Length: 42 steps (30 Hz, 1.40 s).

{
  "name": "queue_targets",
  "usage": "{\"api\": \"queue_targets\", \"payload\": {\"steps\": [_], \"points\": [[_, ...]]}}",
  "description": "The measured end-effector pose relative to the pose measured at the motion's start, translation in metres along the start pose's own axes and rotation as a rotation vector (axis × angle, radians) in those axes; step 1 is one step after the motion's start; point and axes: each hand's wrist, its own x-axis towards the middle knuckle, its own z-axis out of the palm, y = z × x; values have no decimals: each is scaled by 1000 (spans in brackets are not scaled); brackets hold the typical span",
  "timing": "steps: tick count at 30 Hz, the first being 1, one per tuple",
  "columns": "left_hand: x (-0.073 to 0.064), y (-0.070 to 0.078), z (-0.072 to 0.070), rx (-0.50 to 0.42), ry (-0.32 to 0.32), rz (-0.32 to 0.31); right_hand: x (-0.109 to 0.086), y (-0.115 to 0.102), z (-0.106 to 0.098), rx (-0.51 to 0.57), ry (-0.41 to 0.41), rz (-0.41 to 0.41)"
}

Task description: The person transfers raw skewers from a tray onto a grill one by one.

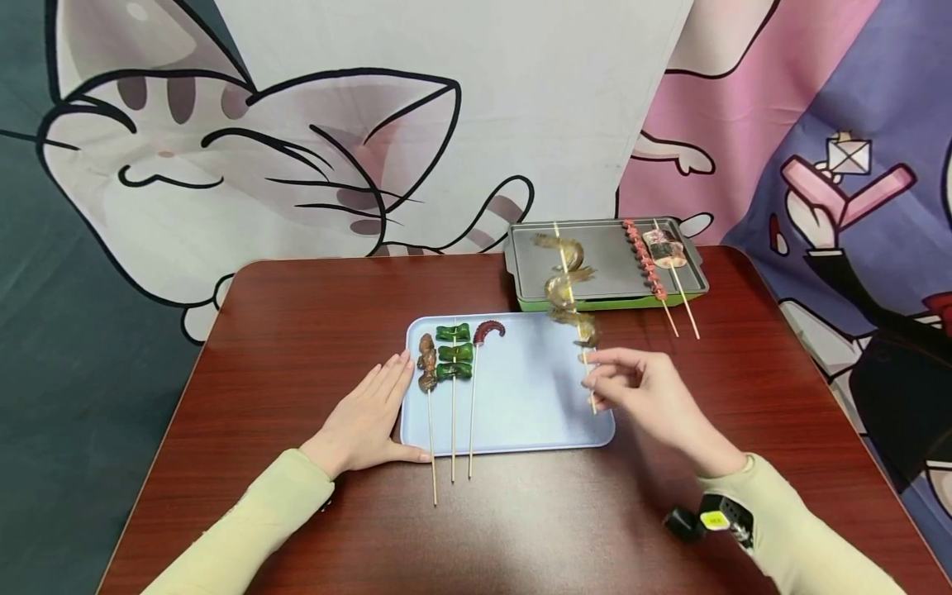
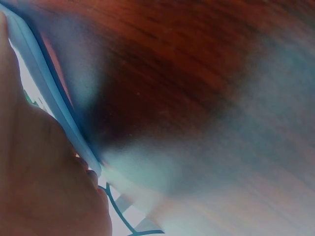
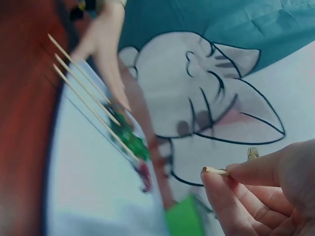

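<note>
In the head view my right hand [image 1: 650,397] pinches the bare stick of a shrimp skewer [image 1: 569,285], held up with its shrimps pointing away from me. It overlaps the right part of a light blue tray [image 1: 535,405]. The right wrist view shows the stick's end [image 3: 214,171] between thumb and fingers. Flat and straight-fingered, my left hand [image 1: 364,421] rests along the tray's left edge, thumb at the near corner. Beside it on the tray lie a brown meat skewer [image 1: 427,364], a green pepper skewer [image 1: 454,353] and a dark red tentacle skewer [image 1: 488,330], sticks overhanging the near rim.
Behind the blue tray, at the right, stands a grey tray [image 1: 606,264] with a green underside. A red beaded-looking skewer [image 1: 645,260] and a thick pale-and-dark skewer [image 1: 664,248] lie in it, sticks jutting toward me. A cartoon cloth [image 1: 476,107] hangs behind the table.
</note>
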Motion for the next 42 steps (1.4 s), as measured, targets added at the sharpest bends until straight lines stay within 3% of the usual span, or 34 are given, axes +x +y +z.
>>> {"api": "queue_targets", "payload": {"steps": [4,10,20,29,37,42], "points": [[0,0,0,-1,-6,1,15,-9,-19,-74,56,-28],[-1,-2,4,-7,27,10,38,-15,-49,-149,89,2],[-1,-2,3,-6,17,5,68,-3,-88,-221,36,118],[-1,-6,10,-2,38,18,89,8,-95,-254,-6,247],[0,-3,5,2,-3,0,101,17,-98,-310,-32,297],[-1,-4,8,1,6,0,103,16,-98,-326,-43,315]]}}
